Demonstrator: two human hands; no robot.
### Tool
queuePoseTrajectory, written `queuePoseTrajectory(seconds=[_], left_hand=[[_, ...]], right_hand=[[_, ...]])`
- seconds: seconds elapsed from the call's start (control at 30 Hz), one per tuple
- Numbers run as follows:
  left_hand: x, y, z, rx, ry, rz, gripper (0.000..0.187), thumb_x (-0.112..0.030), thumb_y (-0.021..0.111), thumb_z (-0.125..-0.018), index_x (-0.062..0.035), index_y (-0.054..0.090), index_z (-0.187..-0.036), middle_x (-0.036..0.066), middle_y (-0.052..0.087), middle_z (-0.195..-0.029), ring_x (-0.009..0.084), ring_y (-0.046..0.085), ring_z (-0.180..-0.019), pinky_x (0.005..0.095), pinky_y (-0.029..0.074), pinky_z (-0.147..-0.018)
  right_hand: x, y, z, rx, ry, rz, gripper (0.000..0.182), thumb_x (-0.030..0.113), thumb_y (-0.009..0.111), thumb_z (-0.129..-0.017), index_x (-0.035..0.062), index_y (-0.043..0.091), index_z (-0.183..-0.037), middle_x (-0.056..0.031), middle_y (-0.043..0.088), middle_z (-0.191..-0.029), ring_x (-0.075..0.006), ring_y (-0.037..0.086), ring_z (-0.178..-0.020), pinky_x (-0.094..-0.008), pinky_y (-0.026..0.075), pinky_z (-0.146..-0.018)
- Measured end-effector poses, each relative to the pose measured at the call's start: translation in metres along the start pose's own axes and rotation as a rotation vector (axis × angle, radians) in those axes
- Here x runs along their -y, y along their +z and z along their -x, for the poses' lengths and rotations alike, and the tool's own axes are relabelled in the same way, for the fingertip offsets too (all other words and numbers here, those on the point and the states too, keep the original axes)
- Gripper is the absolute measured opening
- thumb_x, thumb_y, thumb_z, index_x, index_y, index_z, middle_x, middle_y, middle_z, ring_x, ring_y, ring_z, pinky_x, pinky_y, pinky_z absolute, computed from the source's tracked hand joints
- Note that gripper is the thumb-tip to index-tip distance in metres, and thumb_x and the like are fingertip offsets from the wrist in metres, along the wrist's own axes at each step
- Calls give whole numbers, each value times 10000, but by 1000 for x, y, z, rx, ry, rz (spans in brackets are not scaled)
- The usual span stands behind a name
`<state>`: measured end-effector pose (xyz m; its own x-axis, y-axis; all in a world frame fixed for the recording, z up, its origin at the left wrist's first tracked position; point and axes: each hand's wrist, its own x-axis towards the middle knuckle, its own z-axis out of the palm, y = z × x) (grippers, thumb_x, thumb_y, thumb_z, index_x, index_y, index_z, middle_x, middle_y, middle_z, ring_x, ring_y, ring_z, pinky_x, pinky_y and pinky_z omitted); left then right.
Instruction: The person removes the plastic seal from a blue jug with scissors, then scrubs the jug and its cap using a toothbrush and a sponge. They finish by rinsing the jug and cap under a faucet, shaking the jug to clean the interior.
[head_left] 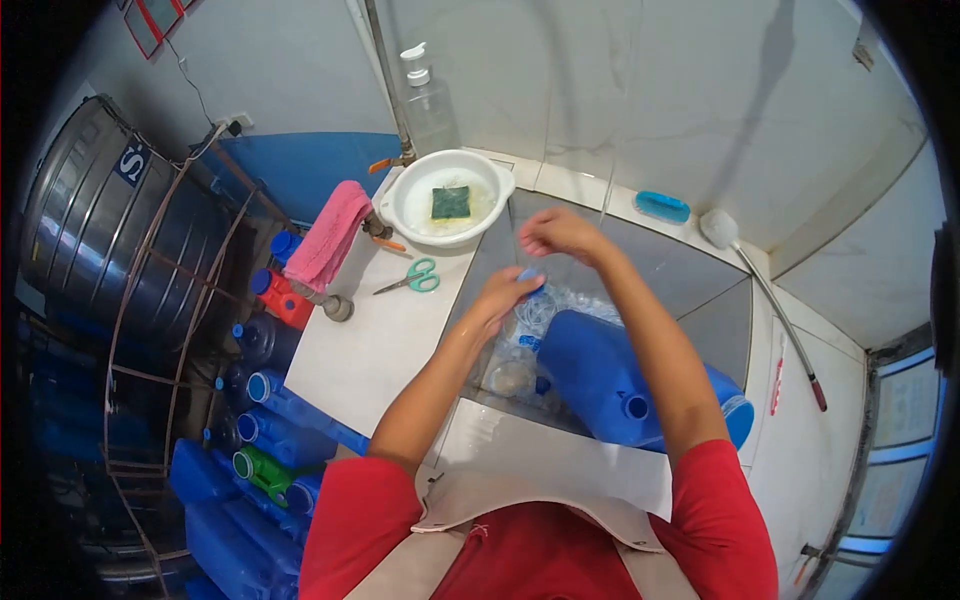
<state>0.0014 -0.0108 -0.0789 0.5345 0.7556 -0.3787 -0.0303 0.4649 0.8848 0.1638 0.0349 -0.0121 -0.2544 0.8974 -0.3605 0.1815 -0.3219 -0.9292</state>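
1. The left hand reaches over the sink with its fingers pressed around a small blue cap.
2. The right hand is raised just above and beside the left one, fingers curled loosely together; whether it pinches anything I cannot tell, since a thin stream of water falls right beside it.
3. Below the hands, a big blue jug lies on its side in the sink, its open neck turned toward the person, so the cap is off it and held apart in the left hand.
4. Clear plastic bits and some water sit on the sink floor next to the jug.
5. As a judgement, the washing looks partly done: the jug is already in the sink and the cap is in hand under the water, while many more blue jugs lie stacked to the left on the floor.
6. On the counter lie green scissors, a pink cloth and a white bowl with a green sponge in it, untouched now.
7. A blue brush and a long-handled scrubber rest on the ledge to the right.
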Motion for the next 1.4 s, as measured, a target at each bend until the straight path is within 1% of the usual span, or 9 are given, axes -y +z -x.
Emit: queuePoseTrajectory(seconds=[0.07,0.13,0.23,0.47,0.6,0.67,0.73,1.0,1.4], left_hand=[[4,-7,52,-119,-14,73,228,-123,655,-810,-23,569,-996,17,601,-892,95,556,-798,199,430,-727],[17,-25,84,-204,-45,72,225,-96,646,-809,-19,556,-1000,31,605,-910,94,556,-819,205,427,-749],[24,-38,117,-330,10,98,221,-79,642,-805,-22,555,-1001,32,611,-905,91,556,-826,212,424,-762],[19,-47,146,-469,133,211,243,-82,652,-803,-40,540,-1015,25,614,-862,84,546,-801,218,420,-757],[1,-34,145,-371,207,312,231,-88,657,-806,-53,524,-991,12,599,-860,82,549,-798,217,423,-756],[-4,-28,139,-331,245,346,225,-85,658,-805,-57,522,-981,-3,590,-845,79,553,-795,214,429,-752],[-9,-22,126,-281,275,260,250,-76,664,-800,-47,508,-993,4,587,-856,81,552,-824,224,424,-772],[-28,20,87,-223,402,156,274,-68,641,-815,-19,517,-1054,52,610,-960,109,558,-901,244,412,-848],[-27,42,87,-200,452,207,226,-61,631,-824,-18,552,-1031,37,617,-936,96,561,-880,237,419,-824]], right_hand=[[-18,49,-33,151,-197,263,203,88,520,-840,7,628,-993,-112,646,-848,-198,642,-780,-311,527,-686],[-39,104,-63,68,-599,694,184,87,529,-814,26,641,-946,-153,631,-912,-259,643,-785,-335,521,-710],[-54,159,-80,-161,-829,1041,146,74,536,-777,5,631,-864,-183,589,-987,-312,634,-796,-380,515,-729],[-49,169,-47,-144,-541,1264,121,96,548,-770,-11,598,-797,-182,577,-985,-323,635,-779,-417,512,-708],[-22,106,3,32,-363,867,199,190,603,-806,-5,601,-846,-133,618,-802,-213,637,-682,-320,506,-583],[-13,72,37,121,-110,-17,235,245,601,-850,12,602,-871,-68,614,-736,-134,591,-587,-247,478,-539],[-5,56,85,183,-6,-161,302,344,628,-843,50,576,-805,-10,573,-700,-79,538,-551,-207,444,-486],[-27,86,177,278,123,-664,532,615,496,-827,95,554,-731,-24,556,-636,-52,406,-395,-179,303,-351],[-21,105,179,-37,-50,-730,520,563,526,-839,70,530,-674,-10,502,-571,-43,297,-344,-191,218,-325]])
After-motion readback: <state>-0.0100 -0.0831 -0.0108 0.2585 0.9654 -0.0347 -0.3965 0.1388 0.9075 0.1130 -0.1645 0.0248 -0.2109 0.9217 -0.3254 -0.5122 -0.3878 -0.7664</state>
